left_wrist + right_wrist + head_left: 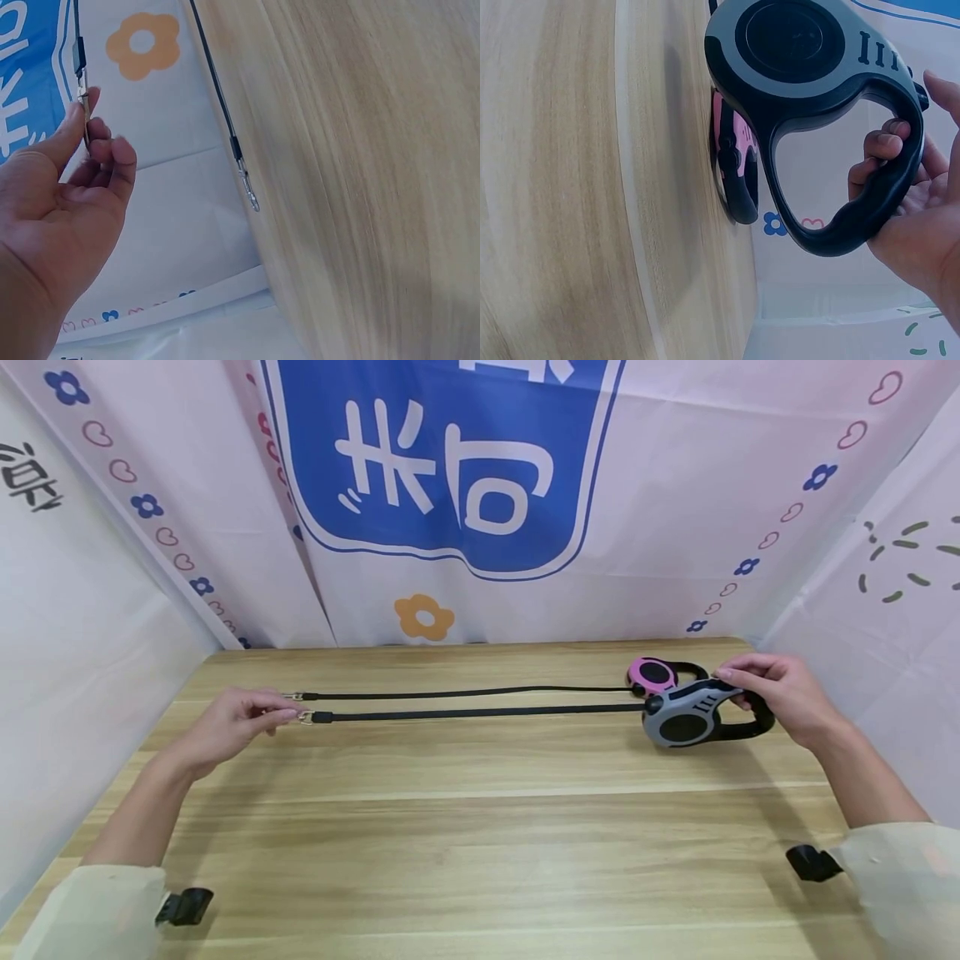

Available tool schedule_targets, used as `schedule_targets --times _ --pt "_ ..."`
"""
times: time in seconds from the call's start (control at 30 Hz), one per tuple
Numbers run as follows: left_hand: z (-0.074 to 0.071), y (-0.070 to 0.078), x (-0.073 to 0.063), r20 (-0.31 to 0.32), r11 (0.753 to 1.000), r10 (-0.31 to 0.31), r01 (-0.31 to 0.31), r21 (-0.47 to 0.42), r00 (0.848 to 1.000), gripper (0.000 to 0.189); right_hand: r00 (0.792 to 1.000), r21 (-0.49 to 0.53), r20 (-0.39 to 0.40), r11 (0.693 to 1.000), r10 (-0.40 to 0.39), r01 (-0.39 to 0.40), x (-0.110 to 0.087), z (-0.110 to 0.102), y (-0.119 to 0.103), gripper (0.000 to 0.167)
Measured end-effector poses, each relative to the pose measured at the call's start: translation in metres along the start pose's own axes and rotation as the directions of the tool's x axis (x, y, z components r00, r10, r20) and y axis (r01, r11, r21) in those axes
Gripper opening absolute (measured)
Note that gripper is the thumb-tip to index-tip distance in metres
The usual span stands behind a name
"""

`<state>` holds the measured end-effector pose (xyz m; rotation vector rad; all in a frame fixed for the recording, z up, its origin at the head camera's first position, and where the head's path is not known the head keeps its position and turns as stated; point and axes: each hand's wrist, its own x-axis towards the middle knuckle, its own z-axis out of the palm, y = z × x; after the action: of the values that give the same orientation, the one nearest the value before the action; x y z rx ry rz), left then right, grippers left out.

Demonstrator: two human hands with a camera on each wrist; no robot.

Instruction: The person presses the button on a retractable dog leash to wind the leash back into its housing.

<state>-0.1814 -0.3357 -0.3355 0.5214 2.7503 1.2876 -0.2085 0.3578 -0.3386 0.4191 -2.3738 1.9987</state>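
Note:
My right hand [791, 697] grips the black loop handle of a grey retractable dog leash [678, 718], its fingers curled through the loop in the right wrist view. From this leash a flat black strap [480, 713] runs taut leftward. At the strap's far end, my left hand [225, 731] pinches the metal clip [84, 94] between thumb and fingers. In the right wrist view the grey leash hangs above the tabletop. Just behind it, a smaller pink retractable leash [651, 675] lies on the table, its thin cord [480, 694] stretched out leftward to its own metal clip [250, 187].
The wood-grain table [480, 843] spreads out in front. A printed cloth [675, 510] with blue lettering hangs behind its back edge, with pale cloth walls on both sides. Black camera mounts [813, 863] stick out from both sleeves.

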Motion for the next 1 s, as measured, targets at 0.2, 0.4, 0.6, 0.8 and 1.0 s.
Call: schedule_targets --times 0.2,0.4,0.6,0.8,1.0 --pt "-0.003 -0.003 -0.002 0.037 1.0 -0.027 0.028 -0.009 0.999 0.027 1.0 0.01 -0.003 1.0 0.0 0.0 0.0 0.0 0.001 0.028" --pt "-0.005 -0.008 -0.003 0.038 0.997 -0.049 0.051 -0.064 0.998 0.025 1.0 0.01 -0.006 1.0 0.0 0.0 -0.001 -0.001 0.003 0.029" --pt "-0.006 -0.012 -0.002 0.039 0.987 -0.066 0.071 -0.145 0.997 0.026 1.0 0.02 -0.009 1.0 0.007 -0.007 0.0 0.0 0.004 0.029" --pt "-0.003 -0.014 -0.002 0.059 0.978 -0.05 0.061 -0.198 0.997 0.029 1.0 0.001 -0.009 1.0 0.02 -0.02 0.002 0.002 0.005 0.026" --pt "0.0 -0.011 -0.001 0.085 0.989 -0.037 0.049 -0.137 0.996 0.032 1.0 -0.019 -0.01 1.0 0.023 -0.023 0.003 0.005 0.005 0.027"
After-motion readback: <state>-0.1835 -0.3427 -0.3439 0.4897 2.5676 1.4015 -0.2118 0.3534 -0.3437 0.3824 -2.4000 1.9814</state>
